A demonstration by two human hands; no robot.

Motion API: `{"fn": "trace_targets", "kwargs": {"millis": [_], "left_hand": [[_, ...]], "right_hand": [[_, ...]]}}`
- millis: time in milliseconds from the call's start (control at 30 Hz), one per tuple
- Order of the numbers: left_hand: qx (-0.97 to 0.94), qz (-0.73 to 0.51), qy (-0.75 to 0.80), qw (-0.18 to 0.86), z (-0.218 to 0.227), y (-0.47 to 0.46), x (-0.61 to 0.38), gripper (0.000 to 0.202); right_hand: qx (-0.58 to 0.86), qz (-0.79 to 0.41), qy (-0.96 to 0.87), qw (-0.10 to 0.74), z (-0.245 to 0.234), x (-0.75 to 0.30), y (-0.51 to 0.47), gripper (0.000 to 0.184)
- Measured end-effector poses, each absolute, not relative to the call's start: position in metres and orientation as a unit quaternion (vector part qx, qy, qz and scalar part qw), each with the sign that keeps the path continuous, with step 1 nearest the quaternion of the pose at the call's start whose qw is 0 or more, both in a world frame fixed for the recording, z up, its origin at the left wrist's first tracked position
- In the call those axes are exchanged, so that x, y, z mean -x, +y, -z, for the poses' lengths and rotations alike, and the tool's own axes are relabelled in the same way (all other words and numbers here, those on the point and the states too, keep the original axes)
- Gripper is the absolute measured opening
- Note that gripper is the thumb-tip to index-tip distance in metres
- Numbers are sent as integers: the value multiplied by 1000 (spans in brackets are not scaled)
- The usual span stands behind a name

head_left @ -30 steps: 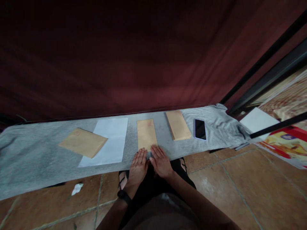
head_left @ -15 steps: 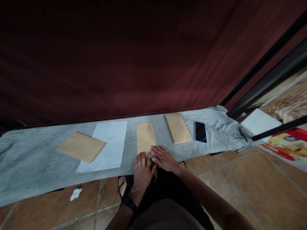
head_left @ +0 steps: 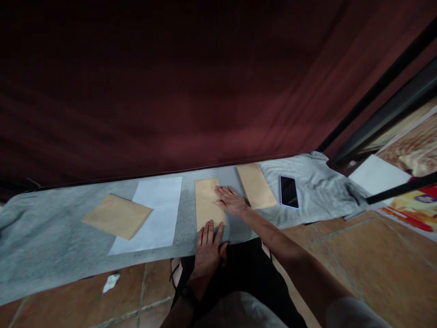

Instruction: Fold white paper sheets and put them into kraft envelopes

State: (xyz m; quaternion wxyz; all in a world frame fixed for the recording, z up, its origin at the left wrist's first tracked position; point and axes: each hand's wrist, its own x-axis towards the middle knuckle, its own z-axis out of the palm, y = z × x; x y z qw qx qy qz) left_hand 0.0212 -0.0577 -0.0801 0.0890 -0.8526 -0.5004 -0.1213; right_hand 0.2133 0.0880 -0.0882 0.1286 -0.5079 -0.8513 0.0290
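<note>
A tan paper envelope (head_left: 205, 200) lies flat on the grey cloth in front of me. My left hand (head_left: 207, 248) rests on its near edge, fingers stretched out. Farther up, my right hand (head_left: 231, 200) lies flat across the envelope's right side with the fingers extended. Neither hand grips anything. Right of the hands sits a stack of tan envelopes (head_left: 256, 186). Over to the left, more tan envelope paper (head_left: 118, 216) lies at an angle, partly on a white sheet (head_left: 160, 214).
A phone (head_left: 289, 192) lies on the grey cloth (head_left: 51, 237), right of the stack. Dark red fabric (head_left: 205, 91) hangs behind the surface. A black bar (head_left: 385, 86) slants at the right. Crumpled white paper (head_left: 111, 282) is on the tiled floor.
My right hand has moved from the envelope's near edge up to its right side. My left hand stays at the near edge. The view has shifted slightly.
</note>
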Motion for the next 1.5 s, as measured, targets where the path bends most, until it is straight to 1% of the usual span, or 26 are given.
{"fn": "trace_targets", "kwargs": {"millis": [100,233,567,767,1100,1233,1367,1500], "left_hand": [[846,121,-514,73,73,-55,-23,57],[844,129,-518,62,70,-53,-24,56],[851,132,-504,68,77,-51,-20,62],[853,137,-499,67,81,-52,-19,63],[858,133,-491,74,85,-51,-19,63],[858,135,-490,71,85,-50,-18,57],[861,139,-484,67,86,-50,-18,57],[857,143,-491,60,85,-49,-18,59]], "right_hand": [[519,-20,-843,138,89,-211,100,59],[519,-19,-844,131,92,-207,114,61],[478,-25,-868,136,93,-207,133,61],[477,-42,-867,135,91,-205,126,68],[391,-72,-904,160,84,-223,63,62],[356,-102,-917,149,76,-231,39,55],[337,-123,-925,121,65,-230,45,50],[371,-82,-916,128,53,-207,79,53]]}}
